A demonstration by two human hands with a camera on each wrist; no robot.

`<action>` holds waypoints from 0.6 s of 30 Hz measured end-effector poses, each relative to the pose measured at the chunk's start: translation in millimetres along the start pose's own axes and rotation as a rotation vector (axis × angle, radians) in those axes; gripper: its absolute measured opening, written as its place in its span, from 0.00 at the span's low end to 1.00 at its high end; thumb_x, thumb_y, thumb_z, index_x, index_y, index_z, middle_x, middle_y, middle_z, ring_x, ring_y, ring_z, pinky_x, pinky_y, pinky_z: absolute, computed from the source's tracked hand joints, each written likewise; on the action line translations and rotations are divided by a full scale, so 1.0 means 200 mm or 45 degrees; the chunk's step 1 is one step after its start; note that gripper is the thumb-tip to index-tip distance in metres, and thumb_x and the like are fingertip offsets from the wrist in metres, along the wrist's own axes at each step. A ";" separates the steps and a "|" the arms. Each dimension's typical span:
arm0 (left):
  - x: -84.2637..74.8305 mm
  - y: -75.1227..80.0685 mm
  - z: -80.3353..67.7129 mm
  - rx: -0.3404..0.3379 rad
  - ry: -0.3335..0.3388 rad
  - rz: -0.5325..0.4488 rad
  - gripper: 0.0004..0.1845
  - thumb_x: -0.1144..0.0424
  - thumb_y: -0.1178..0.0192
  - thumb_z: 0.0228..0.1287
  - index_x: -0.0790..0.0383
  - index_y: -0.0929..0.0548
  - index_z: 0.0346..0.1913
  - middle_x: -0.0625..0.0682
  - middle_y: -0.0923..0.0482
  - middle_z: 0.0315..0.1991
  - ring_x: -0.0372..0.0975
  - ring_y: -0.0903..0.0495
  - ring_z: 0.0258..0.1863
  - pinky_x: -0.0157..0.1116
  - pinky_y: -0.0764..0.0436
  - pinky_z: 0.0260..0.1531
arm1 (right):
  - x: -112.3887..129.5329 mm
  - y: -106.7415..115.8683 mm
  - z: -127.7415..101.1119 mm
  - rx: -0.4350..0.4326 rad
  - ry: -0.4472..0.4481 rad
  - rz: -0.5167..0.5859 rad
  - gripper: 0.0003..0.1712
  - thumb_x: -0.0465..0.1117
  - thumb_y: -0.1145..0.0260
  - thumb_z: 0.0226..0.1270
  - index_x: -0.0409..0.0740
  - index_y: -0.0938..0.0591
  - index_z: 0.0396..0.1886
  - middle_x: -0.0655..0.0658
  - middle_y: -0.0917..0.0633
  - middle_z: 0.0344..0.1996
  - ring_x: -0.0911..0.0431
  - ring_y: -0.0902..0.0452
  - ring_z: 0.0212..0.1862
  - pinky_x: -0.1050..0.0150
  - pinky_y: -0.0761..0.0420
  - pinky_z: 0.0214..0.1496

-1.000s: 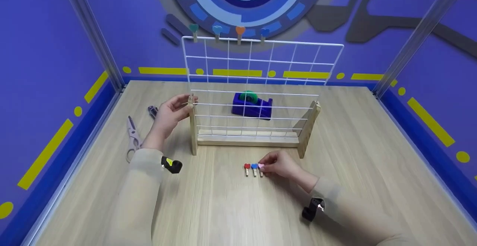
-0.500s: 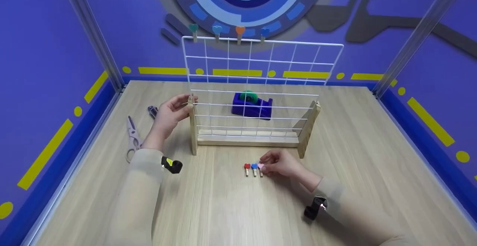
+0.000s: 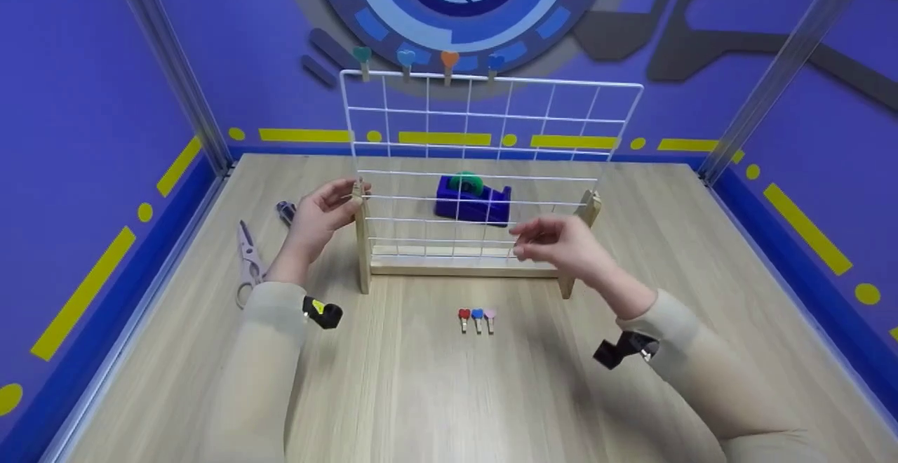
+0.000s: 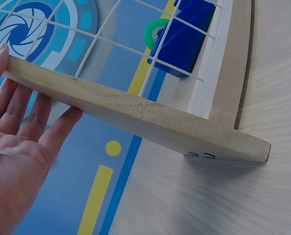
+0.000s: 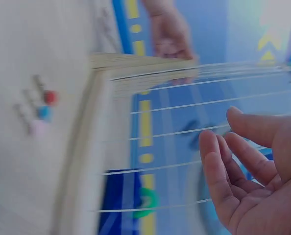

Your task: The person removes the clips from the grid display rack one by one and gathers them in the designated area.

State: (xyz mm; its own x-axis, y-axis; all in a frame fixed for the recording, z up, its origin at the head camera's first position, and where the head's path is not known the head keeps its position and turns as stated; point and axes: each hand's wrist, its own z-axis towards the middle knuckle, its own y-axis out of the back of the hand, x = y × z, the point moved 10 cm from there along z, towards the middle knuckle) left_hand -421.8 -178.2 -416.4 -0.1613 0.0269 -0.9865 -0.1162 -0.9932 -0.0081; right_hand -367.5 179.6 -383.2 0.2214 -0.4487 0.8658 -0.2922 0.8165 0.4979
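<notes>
My left hand [image 3: 319, 221] holds the top of the left wooden upright [image 4: 135, 110] of a stand, thumb on its front edge and fingers behind. A white wire grid panel [image 3: 428, 111] rises from this stand. Along its top wire sit several heart clothespins: green [image 3: 362, 55], light blue [image 3: 406, 58], orange [image 3: 450, 60] and blue [image 3: 495, 63]. My right hand [image 3: 561, 245] is raised in front of the grid's lower right, fingers loosely bent with nothing between them. On the table in front lie a red clothespin [image 3: 464, 319], a blue clothespin [image 3: 478, 320] and a pink clothespin [image 3: 490, 320] in a row.
Behind the grid stands a blue tape dispenser [image 3: 473, 203] with a green roll. Scissors [image 3: 250, 263] and a dark pen-like object [image 3: 285, 212] lie left of my left hand. Printed walls enclose the table [image 3: 393, 393] at the back and sides.
My right hand has left the pink clothespin and moved up toward the grid's lower right. The three clothespins stay on the table. My left hand keeps its hold on the upright.
</notes>
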 end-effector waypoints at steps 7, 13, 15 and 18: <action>0.01 0.01 0.00 -0.003 0.008 0.013 0.26 0.67 0.38 0.73 0.65 0.27 0.71 0.59 0.22 0.69 0.32 0.18 0.59 0.31 0.15 0.57 | 0.33 0.19 0.02 -0.075 0.127 0.069 0.17 0.32 0.26 0.64 0.36 0.14 0.52 0.44 0.10 0.43 0.60 0.13 0.40 0.69 0.12 0.46; 0.01 0.01 0.01 -0.010 0.015 0.021 0.26 0.67 0.38 0.73 0.65 0.28 0.71 0.59 0.22 0.69 0.32 0.18 0.59 0.31 0.15 0.58 | 0.62 0.36 0.05 -0.188 0.314 0.167 0.14 0.32 0.25 0.64 0.39 0.13 0.49 0.48 0.09 0.41 0.59 0.12 0.41 0.67 0.11 0.46; 0.00 0.01 0.00 -0.013 0.010 0.027 0.26 0.66 0.37 0.73 0.64 0.27 0.71 0.58 0.22 0.68 0.33 0.18 0.59 0.31 0.16 0.58 | 0.72 0.41 0.06 -0.224 0.398 0.191 0.13 0.32 0.26 0.64 0.39 0.12 0.49 0.47 0.08 0.41 0.59 0.12 0.41 0.68 0.12 0.46; 0.01 0.01 0.00 -0.013 0.008 0.045 0.26 0.64 0.36 0.73 0.63 0.26 0.71 0.56 0.21 0.68 0.33 0.18 0.60 0.31 0.16 0.58 | 0.84 0.46 0.09 -0.259 0.505 0.244 0.13 0.31 0.27 0.65 0.37 0.13 0.50 0.47 0.08 0.41 0.57 0.12 0.43 0.68 0.12 0.47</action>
State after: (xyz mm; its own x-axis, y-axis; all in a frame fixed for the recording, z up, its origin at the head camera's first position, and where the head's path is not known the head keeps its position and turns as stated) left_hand -421.9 -179.8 -417.5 -0.1593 -0.0086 -0.9872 -0.1007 -0.9946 0.0249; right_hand -374.6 172.3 -190.1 0.5307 -0.1425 0.8355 -0.1832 0.9432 0.2773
